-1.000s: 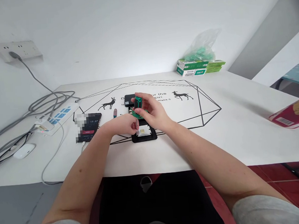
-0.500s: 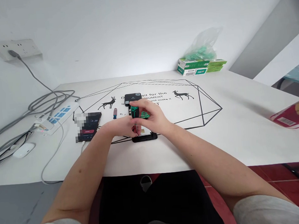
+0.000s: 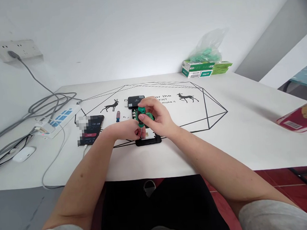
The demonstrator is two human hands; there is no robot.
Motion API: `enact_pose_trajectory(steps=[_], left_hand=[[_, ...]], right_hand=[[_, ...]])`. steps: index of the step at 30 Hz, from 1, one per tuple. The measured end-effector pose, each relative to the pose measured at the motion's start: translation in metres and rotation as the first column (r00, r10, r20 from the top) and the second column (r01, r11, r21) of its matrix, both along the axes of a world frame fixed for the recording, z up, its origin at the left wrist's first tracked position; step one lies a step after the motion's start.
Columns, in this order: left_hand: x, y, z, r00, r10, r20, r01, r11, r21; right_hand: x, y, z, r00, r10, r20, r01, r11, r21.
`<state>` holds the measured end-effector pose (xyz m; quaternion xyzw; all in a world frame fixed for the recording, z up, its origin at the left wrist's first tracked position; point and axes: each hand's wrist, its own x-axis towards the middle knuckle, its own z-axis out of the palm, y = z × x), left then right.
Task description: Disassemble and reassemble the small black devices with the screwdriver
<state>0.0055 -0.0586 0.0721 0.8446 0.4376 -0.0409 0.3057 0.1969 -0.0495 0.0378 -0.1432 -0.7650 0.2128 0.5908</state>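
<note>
My right hand [image 3: 159, 118] is closed around the green and black handle of a screwdriver [image 3: 141, 117], which stands nearly upright. Its thin metal shaft points down into an opened black device [image 3: 148, 142] with a green circuit board [image 3: 150, 116] and a silver part inside. My left hand [image 3: 127, 130] rests at the device's left side, fingers pinched together near the screwdriver's tip. What those fingertips hold, if anything, is too small to make out. A black cover [image 3: 135, 101] with small labels lies just beyond the device.
A small screwdriver [image 3: 118, 116] and tiny dark pieces [image 3: 126, 117] lie left of the device. Further left are a phone [image 3: 93, 130] on a cable, a power strip [image 3: 61, 120], and a white mouse [image 3: 24, 154]. Green-white boxes [image 3: 199, 67] stand at the back; a red packet [image 3: 301, 117] is at right.
My right hand has shifted its grip on the screwdriver, and more of the handle and the shaft now shows. The left hand has stayed nearly in place.
</note>
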Motion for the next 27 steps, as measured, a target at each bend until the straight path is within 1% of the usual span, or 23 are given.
enact_pose_trajectory(steps=[2, 4, 5, 7, 8, 10, 11, 12, 13, 16, 19, 22, 24, 27], left_hand=[[-0.001, 0.0, 0.001, 1.0, 0.014, 0.016, -0.015, 0.999, 0.051], [-0.002, 0.004, 0.0, 0.997, 0.052, 0.061, -0.06, 0.99, 0.131], [-0.004, 0.006, -0.001, 0.993, 0.085, 0.082, -0.099, 0.979, 0.176], [-0.008, 0.014, -0.004, 0.981, 0.176, 0.078, -0.191, 0.949, 0.251], [-0.011, 0.018, -0.006, 0.969, 0.242, 0.049, -0.246, 0.924, 0.292], [-0.017, 0.026, -0.009, 0.91, 0.413, -0.035, -0.364, 0.837, 0.408], [-0.02, 0.03, -0.011, 0.875, 0.48, -0.07, -0.398, 0.793, 0.461], [-0.023, 0.033, -0.013, 0.854, 0.512, -0.091, -0.407, 0.768, 0.494], [-0.026, 0.036, -0.015, 0.837, 0.534, -0.122, -0.412, 0.76, 0.502], [-0.031, 0.041, -0.022, 0.807, 0.55, -0.213, -0.393, 0.771, 0.501], [-0.033, 0.043, -0.026, 0.801, 0.552, -0.233, -0.385, 0.772, 0.505], [-0.033, 0.044, -0.029, 0.804, 0.548, -0.23, -0.37, 0.764, 0.529], [-0.034, 0.045, -0.031, 0.806, 0.535, -0.254, -0.329, 0.761, 0.56], [-0.035, 0.047, -0.036, 0.805, 0.534, -0.257, -0.289, 0.733, 0.616]], right_hand=[[-0.002, -0.001, -0.003, 0.997, 0.072, -0.039, -0.077, 0.988, -0.137], [-0.004, -0.002, -0.005, 0.991, 0.11, -0.076, -0.124, 0.967, -0.222], [-0.004, -0.002, -0.006, 0.991, 0.105, -0.079, -0.122, 0.963, -0.24], [-0.003, -0.002, -0.007, 0.996, 0.059, -0.066, -0.072, 0.97, -0.233], [-0.003, -0.003, -0.007, 0.998, 0.026, -0.058, -0.038, 0.977, -0.211], [-0.001, -0.004, -0.005, 0.999, -0.029, -0.038, 0.023, 0.988, -0.149], [0.0, -0.005, -0.003, 0.999, -0.048, -0.025, 0.044, 0.992, -0.116], [0.0, -0.005, -0.002, 0.998, -0.06, -0.008, 0.059, 0.995, -0.085], [0.001, -0.006, -0.001, 0.998, -0.069, 0.011, 0.07, 0.996, -0.059], [0.001, -0.005, 0.002, 0.996, -0.081, 0.038, 0.08, 0.997, 0.016], [0.001, -0.002, 0.003, 0.994, -0.104, 0.02, 0.103, 0.992, 0.078], [0.004, 0.0, 0.003, 0.99, -0.137, 0.011, 0.136, 0.987, 0.082], [0.005, 0.0, 0.003, 0.992, -0.126, 0.003, 0.126, 0.989, 0.074], [0.006, 0.0, 0.003, 0.994, -0.11, -0.021, 0.111, 0.991, 0.072]])
